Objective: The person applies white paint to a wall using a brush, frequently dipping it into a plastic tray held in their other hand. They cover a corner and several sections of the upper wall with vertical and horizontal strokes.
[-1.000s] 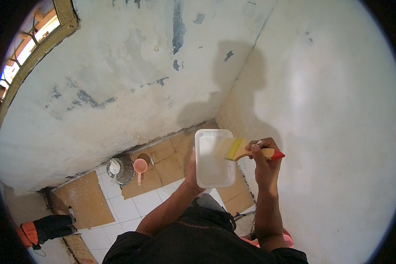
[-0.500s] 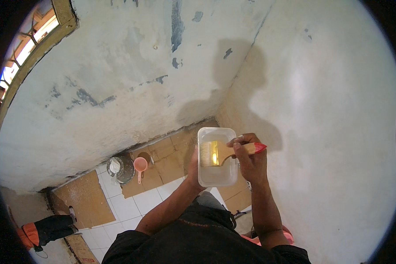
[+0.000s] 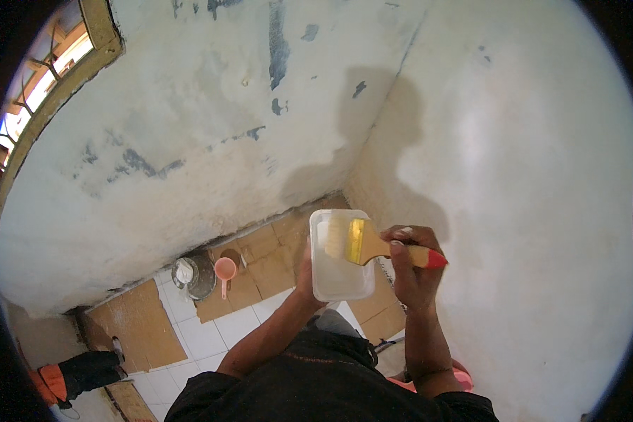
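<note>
My left hand [image 3: 307,278] is closed round the left side of a white plastic tub [image 3: 318,290], with most of its fingers hidden beneath. A pale liquid lies in the tub. In my right hand [image 3: 416,271] is a wide paintbrush [image 3: 374,250], gripped by its wooden handle with a red tip. The brush has a yellow metal band and light bristles, which point left over the tub's opening. Whether the bristles touch the liquid I cannot tell.
Patchy walls [image 3: 211,126] meet in a corner ahead. Below left, a dark bucket [image 3: 202,278] and a pink dipper [image 3: 225,268] stand by cardboard [image 3: 264,257] over white tiles [image 3: 202,334]. Another person [image 3: 84,371] is at lower left. A barred window [image 3: 49,70] is upper left.
My right hand has moved right and slightly down with the paintbrush, so the bristles have shifted right across the tub. The tub has moved slightly left and down.
</note>
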Motion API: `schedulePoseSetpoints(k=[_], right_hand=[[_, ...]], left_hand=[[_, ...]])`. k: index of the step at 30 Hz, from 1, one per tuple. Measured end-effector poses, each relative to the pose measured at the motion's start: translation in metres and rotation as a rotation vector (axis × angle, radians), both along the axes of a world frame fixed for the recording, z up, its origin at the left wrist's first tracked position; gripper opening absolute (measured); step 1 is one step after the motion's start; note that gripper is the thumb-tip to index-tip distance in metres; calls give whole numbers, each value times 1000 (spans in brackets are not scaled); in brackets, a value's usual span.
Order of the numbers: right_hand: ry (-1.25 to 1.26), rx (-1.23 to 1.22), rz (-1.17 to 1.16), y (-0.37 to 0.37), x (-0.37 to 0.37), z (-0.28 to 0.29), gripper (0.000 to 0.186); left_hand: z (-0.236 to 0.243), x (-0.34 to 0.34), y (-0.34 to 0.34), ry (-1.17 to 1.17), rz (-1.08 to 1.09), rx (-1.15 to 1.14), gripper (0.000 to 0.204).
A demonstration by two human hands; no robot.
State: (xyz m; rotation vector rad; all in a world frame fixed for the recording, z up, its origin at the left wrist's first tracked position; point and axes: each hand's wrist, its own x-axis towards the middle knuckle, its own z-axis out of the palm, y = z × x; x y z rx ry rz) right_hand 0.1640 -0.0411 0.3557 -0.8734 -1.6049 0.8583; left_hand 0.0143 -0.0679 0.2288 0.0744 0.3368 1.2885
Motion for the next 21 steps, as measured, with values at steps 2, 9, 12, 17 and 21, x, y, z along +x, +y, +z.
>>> schedulePoseSetpoints(k=[2, 9, 12, 17, 21], right_hand=[[90, 3, -29, -4, 3, -2, 14], [231, -212, -25, -13, 10, -29, 8], [139, -332, -147, -4, 21, -32, 9], [410, -514, -146, 1, 31, -41, 9], [666, -698, -95, 9, 36, -46, 14]], left_hand=[[4, 1, -1, 105, 68, 96, 68], [-11, -3, 5, -36, 17, 9, 62], [-3, -3, 3, 265, 60, 173, 61], [-1, -1, 9, -85, 11, 34, 67], [1, 1, 26, 13, 8, 70, 70]])
